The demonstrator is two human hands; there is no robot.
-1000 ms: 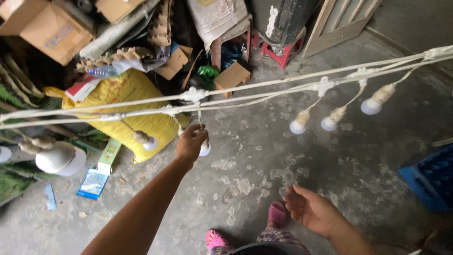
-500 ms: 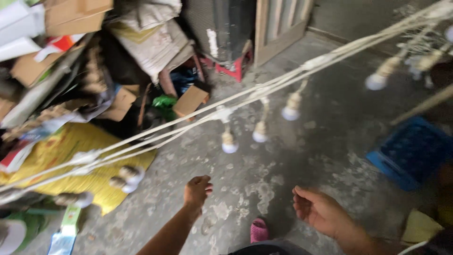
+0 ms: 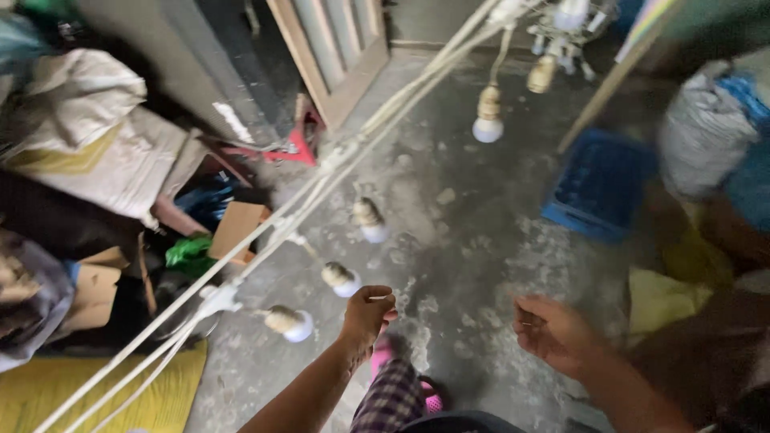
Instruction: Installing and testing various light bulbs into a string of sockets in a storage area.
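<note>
A string of white cables (image 3: 321,188) runs diagonally from lower left to upper right, with several small white bulbs hanging from it in tan sockets. My left hand (image 3: 366,314) is raised with its fingers loosely curled, just right of one hanging bulb (image 3: 342,280) and not touching it. Another bulb (image 3: 290,322) hangs lower left, and one more bulb (image 3: 371,222) hangs above. My right hand (image 3: 553,333) is held out lower right, palm up, fingers apart and empty. A pink slipper (image 3: 383,361) shows below my left hand.
A blue plastic crate (image 3: 597,184) sits on the concrete floor at right. Sacks (image 3: 88,136), a cardboard box (image 3: 238,231) and a green bag (image 3: 188,252) are piled at left. A yellow sack (image 3: 96,393) lies lower left. A wooden door frame (image 3: 333,56) stands at the back.
The view has swung to the right along the cable. My left hand let go of the bulb it held a second ago and dropped below the line. The right hand stays open.
</note>
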